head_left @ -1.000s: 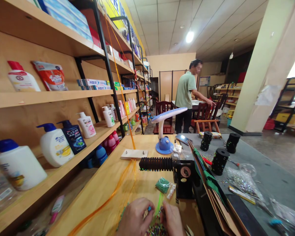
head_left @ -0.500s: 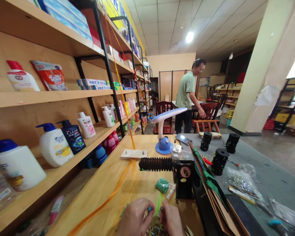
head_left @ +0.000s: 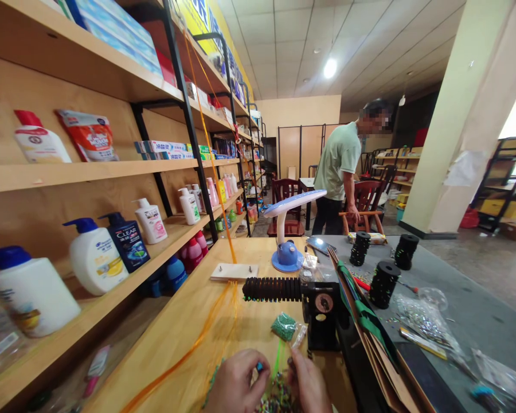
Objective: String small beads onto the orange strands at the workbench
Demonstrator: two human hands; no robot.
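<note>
My left hand is closed in a pinch near the bottom of the view, with a small blue piece showing at the fingertips. Its exact kind is too small to tell. Opposite it, my right hand has thumb and fingers drawn together; something small and dark shows at the tips. Many-coloured beads lie in a heap beneath and between both hands. A bright green strip stands just beyond the fingers. Farther off lies a clear bag of green beads. Orange threads run over the wood left of my hands.
A black ridged roller juts left from a black stand. Behind are a white plate and a blue-based lamp. Black spools and cardboard strips sit right. Bottle-filled shelves line the left; a person stands beyond.
My right hand has shifted slightly right and up, widening the gap between the hands. My left hand stays nearly in place. The person behind has moved right and leans toward the chair.
</note>
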